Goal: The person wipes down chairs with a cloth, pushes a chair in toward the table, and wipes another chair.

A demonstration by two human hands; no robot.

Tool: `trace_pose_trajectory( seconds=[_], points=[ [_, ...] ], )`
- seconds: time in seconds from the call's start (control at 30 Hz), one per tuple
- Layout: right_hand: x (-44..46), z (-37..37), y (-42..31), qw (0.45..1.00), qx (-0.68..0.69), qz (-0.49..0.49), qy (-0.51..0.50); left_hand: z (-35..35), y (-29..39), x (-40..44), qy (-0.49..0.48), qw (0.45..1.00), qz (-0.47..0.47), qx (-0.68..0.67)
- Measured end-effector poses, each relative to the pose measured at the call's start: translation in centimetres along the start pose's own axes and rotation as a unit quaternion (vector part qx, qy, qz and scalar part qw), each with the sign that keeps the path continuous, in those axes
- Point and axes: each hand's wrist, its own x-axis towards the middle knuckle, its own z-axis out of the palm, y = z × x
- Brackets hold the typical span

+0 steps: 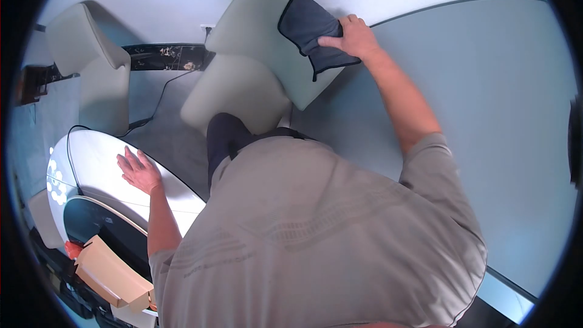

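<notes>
A dark grey cloth [306, 21] with black edging lies draped over the upper part of a pale grey-green chair's backrest [243, 21]. My right hand [353, 37] grips the cloth at its right side, thumb across the front and fingers at the far edge. What the fingertips touch behind the edge is hidden. Flat on the white tabletop [100, 158] rests my left hand [139, 173], fingers spread and holding nothing. The chair's seat [237, 91] is close to my legs.
A second chair [100, 73] stands at the left near the wall. The table bears a dark oval inset [97, 215], a black cable [68, 152] and an open cardboard box [112, 270]. A large grey panel [486, 121] fills the right side.
</notes>
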Motion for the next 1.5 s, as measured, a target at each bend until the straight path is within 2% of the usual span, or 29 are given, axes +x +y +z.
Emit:
trace_pose_trajectory(
  seconds=[0.03, 0.1, 0.13, 0.27, 0.33, 0.37, 0.43, 0.47, 0.57, 0.63, 0.73, 0.97, 1.07, 1.13, 1.27, 1.33, 1.43, 1.5],
  points=[
    [0.0, 0.5, -0.5, 1.000, 0.000, 0.000, -0.001, 0.0, 0.0, 0.0, 0.003, 1.000, 0.002, -0.002],
    [-0.4, 2.2, -2.6, 0.994, 0.068, 0.083, -0.007, 0.2, -0.2, -0.1, 0.001, 1.000, 0.001, 0.001],
    [-0.7, 2.6, -3.5, 0.994, 0.036, 0.081, 0.057, 0.2, -0.3, -0.1, -0.001, 1.000, 0.000, 0.004],
    [-1.0, 3.0, -3.3, 0.994, 0.035, 0.090, 0.043, -0.2, -0.4, 0.0, -0.007, 1.000, 0.001, 0.014],
    [-1.8, 2.3, -1.4, 0.998, 0.035, -0.025, 0.051, 0.0, -0.1, -0.1, 0.004, 1.000, 0.002, 0.002],
    [-2.4, 2.2, -0.7, 0.998, 0.034, -0.028, 0.052, 0.1, 0.0, -0.1, 0.005, 1.000, -0.001, 0.001],
    [-4.0, 2.3, -0.2, 0.989, 0.020, -0.111, 0.096, -0.1, 0.0, 0.0, 0.000, 1.000, 0.000, -0.005],
    [-4.4, 2.5, -0.5, 0.989, 0.019, -0.114, 0.096, -0.2, -0.1, 0.0, -0.001, 1.000, -0.004, -0.004],
    [-4.5, 2.1, -1.5, 0.994, -0.016, -0.080, 0.076, -0.2, -0.1, -0.3, -0.001, 1.000, -0.005, -0.008],
    [-3.8, 0.6, -3.1, 0.999, -0.013, 0.026, -0.041, -0.1, -0.1, -0.1, 0.001, 1.000, 0.000, -0.004],
    [-2.2, 1.5, -3.4, 0.997, -0.012, 0.073, -0.002, -0.1, 0.1, -0.1, 0.006, 1.000, -0.002, -0.006],
    [0.1, 2.4, -1.4, 0.999, -0.006, 0.049, 0.002, 0.1, -0.4, 0.0, 0.001, 1.000, -0.001, -0.007],
    [-0.5, 1.8, -1.8, 0.996, -0.010, 0.079, -0.049, 0.4, -0.2, 0.0, 0.005, 1.000, -0.007, -0.010],
    [-3.0, 2.9, -1.3, 0.991, -0.027, -0.069, 0.116, 0.2, -0.2, 0.0, -0.002, 1.000, -0.011, -0.004],
    [-4.0, 2.2, -1.8, 0.987, -0.056, -0.091, 0.120, 0.1, -0.2, -0.1, 0.000, 1.000, -0.010, -0.010],
    [-2.8, 1.6, -2.7, 0.999, -0.023, 0.024, 0.004, 0.0, -0.1, -0.1, 0.004, 1.000, -0.009, -0.007],
    [-0.8, 1.8, -2.4, 0.996, 0.005, 0.070, -0.055, -0.1, 0.0, -0.1, -0.001, 1.000, -0.008, -0.002],
    [-1.1, 2.1, -2.3, 0.996, -0.003, 0.069, -0.054, -0.1, -0.2, -0.2, -0.002, 1.000, -0.004, -0.003]
  ],
)
